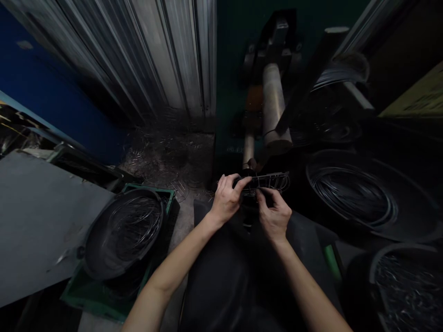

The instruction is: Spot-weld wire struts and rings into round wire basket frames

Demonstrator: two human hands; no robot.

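Observation:
Between my hands is a small wire frame, a long basket-like shape of thin metal rods with a rounded right end. My left hand grips its left part, thumb and fingers closed on the wires. With thumb and fingertips, my right hand pinches the frame's lower middle; whether a loose wire is also in that pinch I cannot make out. Just beyond the frame stands a machine with a thick metal cylinder and a thinner rod below it, whose end is close to the wires.
A black round tub with wire rings stands in a green crate at left. To the right are a wide basin with coiled wire and a bucket of small metal pieces. Wire scraps litter the floor by the corrugated wall.

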